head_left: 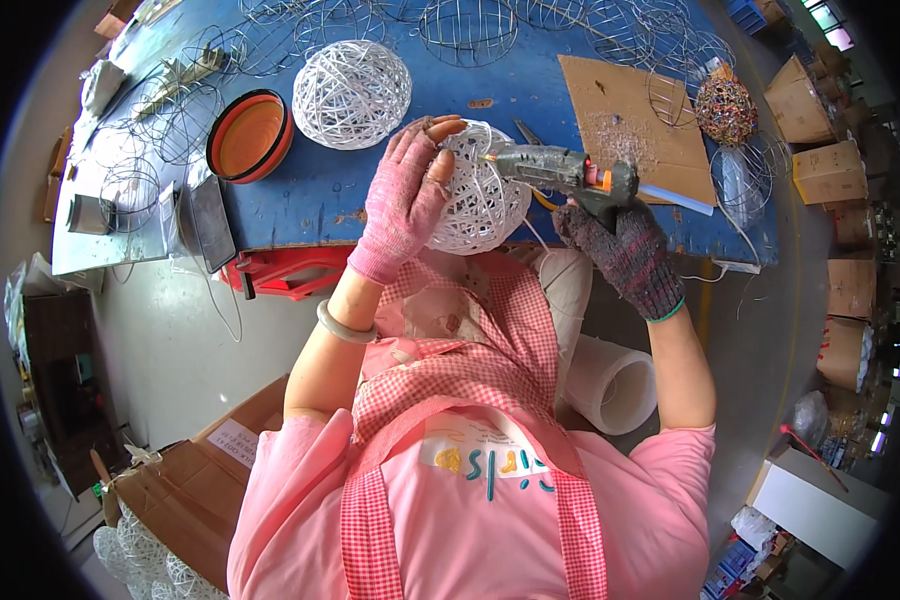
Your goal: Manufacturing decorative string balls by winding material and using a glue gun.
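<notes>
A white openwork ball of wound strands point(478, 205) sits at the near edge of the blue table, above my lap. My left hand point(407, 195), in a pink fingerless glove, holds its left side, with the fingers lying over the top. In a dark knitted fingerless glove, my right hand point(625, 245) grips a dark glue gun point(545, 167). The gun's nozzle points left and is at the ball's upper part; whether it touches is too small to tell. A pale translucent stick point(678, 199) extends behind the gun. Pliers point(526, 132) lie partly hidden behind the gun.
Another white ball point(352, 95) and an orange black-rimmed bowl point(250, 136) stand on the table point(450, 100). Wire frames point(467, 30) crowd the far side. Cardboard point(610, 110) and a multicoloured ball point(726, 108) are at right. A carton point(185, 500) stands lower left.
</notes>
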{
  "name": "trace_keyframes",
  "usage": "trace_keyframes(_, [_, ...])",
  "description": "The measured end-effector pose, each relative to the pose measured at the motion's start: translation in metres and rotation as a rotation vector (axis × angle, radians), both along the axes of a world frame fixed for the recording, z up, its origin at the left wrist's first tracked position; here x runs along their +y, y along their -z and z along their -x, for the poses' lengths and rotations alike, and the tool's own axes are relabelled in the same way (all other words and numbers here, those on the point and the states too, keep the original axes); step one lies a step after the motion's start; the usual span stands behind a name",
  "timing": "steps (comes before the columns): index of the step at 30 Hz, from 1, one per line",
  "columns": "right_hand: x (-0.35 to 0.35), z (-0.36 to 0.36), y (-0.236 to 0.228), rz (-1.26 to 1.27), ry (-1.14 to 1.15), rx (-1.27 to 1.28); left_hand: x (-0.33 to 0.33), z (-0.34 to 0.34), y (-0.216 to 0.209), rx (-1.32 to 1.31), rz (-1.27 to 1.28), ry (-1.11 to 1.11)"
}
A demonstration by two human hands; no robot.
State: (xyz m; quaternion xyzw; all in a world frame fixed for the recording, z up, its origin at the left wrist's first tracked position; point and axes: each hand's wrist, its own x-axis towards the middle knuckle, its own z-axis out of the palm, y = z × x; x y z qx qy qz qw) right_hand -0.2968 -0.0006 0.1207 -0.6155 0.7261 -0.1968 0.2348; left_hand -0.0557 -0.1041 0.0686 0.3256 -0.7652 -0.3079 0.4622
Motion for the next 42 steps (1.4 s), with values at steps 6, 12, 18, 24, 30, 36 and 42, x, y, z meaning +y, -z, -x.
trace_keyframes(6, [0.005, 0.001, 0.002, 0.098, -0.078, -0.127, 0.0, -0.001, 0.001, 0.02, -0.033, -0.003])
trace_keyframes(12, [0.005, 0.0, -0.004, 0.019, -0.092, -0.143, 0.0, 0.0, 0.001, 0.012, -0.014, -0.006])
trace_keyframes(18, [0.011, -0.001, -0.015, -0.028, -0.1, -0.112, 0.0, 0.0, -0.001, 0.022, -0.021, -0.009])
trace_keyframes(24, [0.011, -0.004, -0.003, 0.067, -0.061, -0.053, -0.005, -0.005, 0.006, 0.118, -0.107, 0.053])
trace_keyframes(30, [0.018, 0.006, 0.011, 0.093, -0.077, -0.113, -0.013, -0.007, 0.008, 0.125, -0.215, 0.129])
trace_keyframes(36, [0.023, -0.003, 0.02, 0.203, -0.052, -0.335, -0.019, -0.005, 0.006, 0.153, -0.249, 0.178])
trace_keyframes(42, [0.026, -0.004, 0.031, 0.077, -0.015, -0.626, -0.019, -0.01, 0.004, 0.123, -0.222, 0.151])
